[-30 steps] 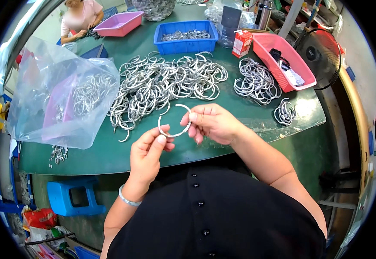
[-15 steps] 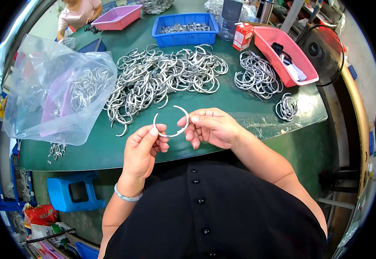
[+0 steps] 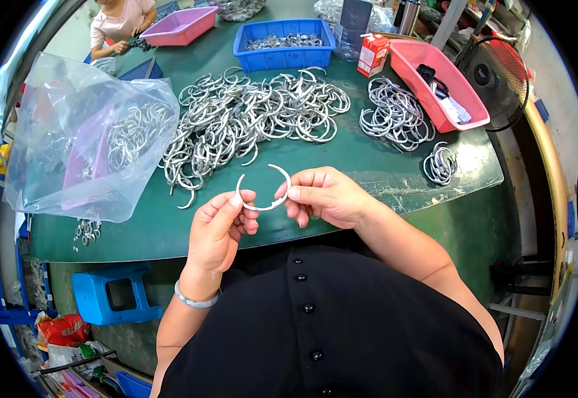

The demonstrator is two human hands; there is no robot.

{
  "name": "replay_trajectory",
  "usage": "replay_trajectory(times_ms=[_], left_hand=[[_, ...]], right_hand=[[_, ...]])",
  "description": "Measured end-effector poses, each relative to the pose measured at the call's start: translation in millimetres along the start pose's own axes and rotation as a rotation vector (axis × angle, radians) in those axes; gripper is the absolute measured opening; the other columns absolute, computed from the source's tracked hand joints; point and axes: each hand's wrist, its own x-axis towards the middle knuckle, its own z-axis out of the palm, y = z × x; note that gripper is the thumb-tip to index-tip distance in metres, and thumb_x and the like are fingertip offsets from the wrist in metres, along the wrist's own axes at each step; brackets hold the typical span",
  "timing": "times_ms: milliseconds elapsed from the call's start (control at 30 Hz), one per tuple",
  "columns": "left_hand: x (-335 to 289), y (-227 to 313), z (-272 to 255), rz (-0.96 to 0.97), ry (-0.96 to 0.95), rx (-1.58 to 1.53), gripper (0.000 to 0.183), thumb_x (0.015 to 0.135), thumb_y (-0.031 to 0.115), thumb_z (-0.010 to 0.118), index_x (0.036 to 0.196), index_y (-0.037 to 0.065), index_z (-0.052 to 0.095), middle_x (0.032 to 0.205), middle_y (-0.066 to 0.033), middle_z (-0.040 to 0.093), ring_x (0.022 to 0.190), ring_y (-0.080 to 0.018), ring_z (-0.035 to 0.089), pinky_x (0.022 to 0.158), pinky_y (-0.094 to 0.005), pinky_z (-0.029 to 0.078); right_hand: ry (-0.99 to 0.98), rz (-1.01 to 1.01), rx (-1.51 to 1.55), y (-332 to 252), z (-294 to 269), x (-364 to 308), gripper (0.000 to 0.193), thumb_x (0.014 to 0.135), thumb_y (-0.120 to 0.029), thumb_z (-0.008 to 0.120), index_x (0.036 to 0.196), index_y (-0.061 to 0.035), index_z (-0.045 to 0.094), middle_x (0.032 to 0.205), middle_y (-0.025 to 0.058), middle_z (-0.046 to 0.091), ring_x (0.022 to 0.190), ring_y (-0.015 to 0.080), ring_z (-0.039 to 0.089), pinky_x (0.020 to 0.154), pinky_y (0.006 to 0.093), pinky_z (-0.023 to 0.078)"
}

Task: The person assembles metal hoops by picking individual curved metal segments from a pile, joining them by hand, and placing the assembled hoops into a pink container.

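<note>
Between my two hands is a silvery open bangle (image 3: 260, 209), its gap facing away from me. My left hand (image 3: 221, 222) pinches its left side between thumb and fingers. On the other side, my right hand (image 3: 322, 198) grips it with the thumb laid over the metal. Just beyond them spreads a large heap of similar open bangles (image 3: 256, 109) on the green table (image 3: 368, 179). A smaller pile of bangles (image 3: 396, 114) lies to the right, and a little cluster of bangles (image 3: 440, 164) sits nearer the table's right edge.
A clear plastic bag (image 3: 50, 166) covers more bangles at left. Behind the heap stands a blue bin (image 3: 286, 65) of metal pieces. A pink basket (image 3: 458, 99), a red box (image 3: 373, 56) and a fan (image 3: 495, 83) are at right. Another person (image 3: 123, 26) sits far left; a blue stool (image 3: 113, 295) stands below.
My right thumb and fingers have closed onto the bangle's right side, and the bangle has turned slightly. The other person's hand at the far left has moved into view over small dark pieces.
</note>
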Motion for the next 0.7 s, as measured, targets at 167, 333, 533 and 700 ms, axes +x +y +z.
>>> replay_trajectory(times_ms=[167,333,533,700], left_hand=[[-2.3,-1.6,1.3,0.004,0.013,0.037,0.020,0.088,0.016,0.049,0.095,0.001,0.060,0.074,-0.0047,0.060,0.063,-0.0109,0.057,0.059,-0.0234,0.047],[-1.0,-2.2,-0.4,0.027,0.022,0.083,0.021,0.088,0.015,0.048,0.100,0.000,0.059,0.076,-0.0043,0.060,0.065,-0.0108,0.057,0.062,-0.0233,0.046],[-2.2,-2.7,0.7,0.037,0.021,0.080,0.023,0.089,0.013,0.045,0.103,-0.001,0.057,0.078,-0.0047,0.059,0.066,-0.0117,0.055,0.063,-0.0247,0.045],[-2.5,-2.6,-0.1,0.037,0.022,0.066,0.024,0.089,0.013,0.043,0.106,-0.001,0.054,0.080,-0.0051,0.059,0.067,-0.0118,0.055,0.063,-0.0247,0.045]], right_hand=[[0.043,-0.013,-0.089,0.4,2.0,-1.6,0.016,0.086,-0.013,0.052,0.089,0.0007,0.059,0.067,0.0054,0.059,0.054,0.0094,0.055,0.050,0.0196,0.045],[0.088,-0.047,-0.235,-0.9,6.6,-1.0,0.016,0.085,-0.016,0.052,0.086,-0.0006,0.059,0.068,0.0040,0.059,0.054,0.0076,0.052,0.051,0.0197,0.043],[0.114,-0.067,-0.337,-4.5,13.1,-5.5,0.017,0.086,-0.015,0.050,0.086,0.0002,0.059,0.068,0.0024,0.057,0.055,0.0070,0.051,0.053,0.0199,0.043],[0.121,-0.084,-0.345,-4.5,16.4,-8.0,0.016,0.086,-0.015,0.050,0.089,-0.0010,0.059,0.068,0.0012,0.056,0.056,0.0066,0.051,0.053,0.0197,0.043]])
